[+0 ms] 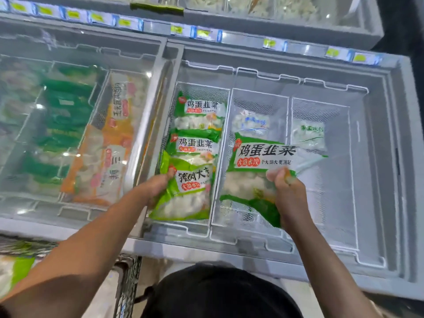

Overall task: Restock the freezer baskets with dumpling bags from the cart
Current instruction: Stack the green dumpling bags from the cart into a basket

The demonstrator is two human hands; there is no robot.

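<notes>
My left hand [158,187] grips the left edge of a green dumpling bag [185,193] at the near end of the left wire basket [183,230]. Two more green bags [199,115] lie behind it in that basket. My right hand [286,191] pinches the right side of another green dumpling bag [257,171], held tilted above the middle basket [224,237]. A small pale bag [250,123] lies at the bottom of the middle basket. The right basket [353,246] holds one small pale bag [308,133]. The cart [128,271] shows at the lower left with a green bag [16,269].
The left freezer chest is covered by a glass lid [75,53], with orange bags [110,145] and green packs [62,115] under it. Price tags [197,33] line the far rim. The grey freezer rim [229,251] runs in front of me.
</notes>
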